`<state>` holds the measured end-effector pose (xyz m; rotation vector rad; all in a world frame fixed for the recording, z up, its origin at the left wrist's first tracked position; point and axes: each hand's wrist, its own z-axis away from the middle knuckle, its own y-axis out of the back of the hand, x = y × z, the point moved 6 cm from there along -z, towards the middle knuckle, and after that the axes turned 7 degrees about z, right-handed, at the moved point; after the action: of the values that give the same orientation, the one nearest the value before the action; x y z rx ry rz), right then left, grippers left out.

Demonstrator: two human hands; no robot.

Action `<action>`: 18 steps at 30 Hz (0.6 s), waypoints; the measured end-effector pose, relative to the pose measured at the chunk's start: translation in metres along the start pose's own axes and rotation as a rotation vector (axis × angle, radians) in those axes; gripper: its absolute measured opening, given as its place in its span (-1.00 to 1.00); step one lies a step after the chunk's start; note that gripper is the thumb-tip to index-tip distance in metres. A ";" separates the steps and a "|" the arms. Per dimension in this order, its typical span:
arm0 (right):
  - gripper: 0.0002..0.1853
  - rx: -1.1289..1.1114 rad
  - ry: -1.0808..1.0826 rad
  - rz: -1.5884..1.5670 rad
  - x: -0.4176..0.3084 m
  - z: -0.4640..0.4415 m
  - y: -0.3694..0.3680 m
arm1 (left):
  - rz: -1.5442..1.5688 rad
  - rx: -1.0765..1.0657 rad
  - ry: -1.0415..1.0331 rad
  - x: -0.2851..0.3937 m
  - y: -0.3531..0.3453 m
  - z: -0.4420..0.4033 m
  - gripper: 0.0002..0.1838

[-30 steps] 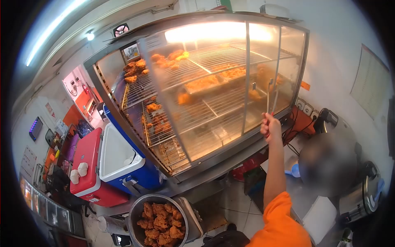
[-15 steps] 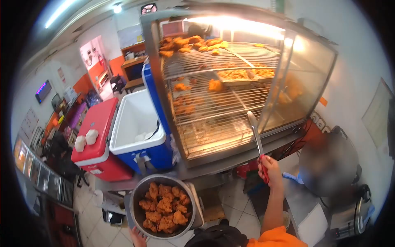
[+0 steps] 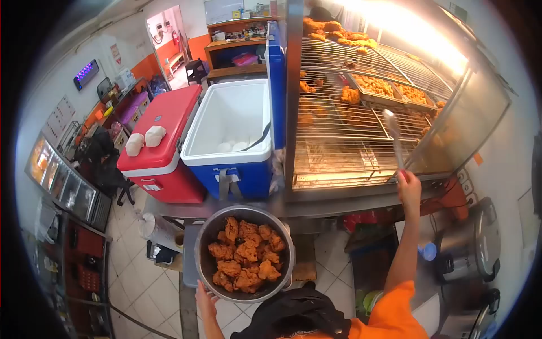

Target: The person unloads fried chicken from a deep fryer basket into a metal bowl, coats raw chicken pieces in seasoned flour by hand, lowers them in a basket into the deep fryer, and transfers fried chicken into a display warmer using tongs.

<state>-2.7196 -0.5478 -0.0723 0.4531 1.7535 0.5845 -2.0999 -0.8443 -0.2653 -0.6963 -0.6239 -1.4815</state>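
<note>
My right hand is closed around the red handle of metal tongs, whose tips are in front of the racks of a lit glass cabinet. Fried chicken fills much of a round metal bowl at the bottom middle. My left hand is at the bowl's lower left rim, fingers apart. Inside the cabinet, fried pieces lie on the top rack, and two trays of small fried pieces stand lower down. The cabinet's front is open on the left.
Left of the cabinet stands an open blue cooler with a white inside. Beside it is a red cooler with two whitish lumps on its lid. Large metal cookers stand at the right. A roll is left of the bowl.
The view has swung left and down. The glass door has slid right, opening the cabinet's left side. The tongs are now before the opening, and my left hand has come into view by the bowl.
</note>
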 end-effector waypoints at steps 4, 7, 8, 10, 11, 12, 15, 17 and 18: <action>-0.59 -0.216 0.049 0.368 -0.055 -0.079 -0.070 | 0.063 -0.020 0.003 -0.017 -0.002 0.014 -0.35; -0.58 -0.178 -0.009 0.508 -0.069 -0.114 -0.088 | 0.121 0.093 0.002 -0.020 -0.004 0.016 -0.36; -0.57 -0.216 -0.044 0.527 -0.090 -0.109 -0.082 | 0.097 0.159 0.011 -0.020 -0.004 0.018 -0.28; -0.60 -0.195 0.005 0.625 -0.089 -0.129 -0.096 | 0.101 0.163 -0.006 -0.041 0.023 -0.004 -0.17; -0.61 -0.201 0.085 0.665 -0.083 -0.140 -0.107 | 0.114 0.175 -0.005 -0.044 0.026 -0.004 -0.17; -0.60 -0.245 0.112 0.670 -0.089 -0.142 -0.102 | 0.116 0.209 -0.017 -0.043 0.027 -0.002 -0.18; -0.56 -0.289 0.230 0.669 -0.096 -0.149 -0.082 | 0.110 0.354 -0.035 -0.038 0.020 0.014 -0.22; -0.55 -0.304 0.247 0.740 -0.099 -0.147 -0.079 | 0.136 0.260 -0.058 -0.038 0.016 0.016 -0.25; -0.57 -0.290 0.334 0.780 -0.101 -0.151 -0.084 | 0.107 0.256 -0.054 -0.037 0.014 0.017 -0.25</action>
<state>-2.8401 -0.6964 -0.0143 0.8762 1.7272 1.5150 -2.0856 -0.8075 -0.2817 -0.5625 -0.7899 -1.2606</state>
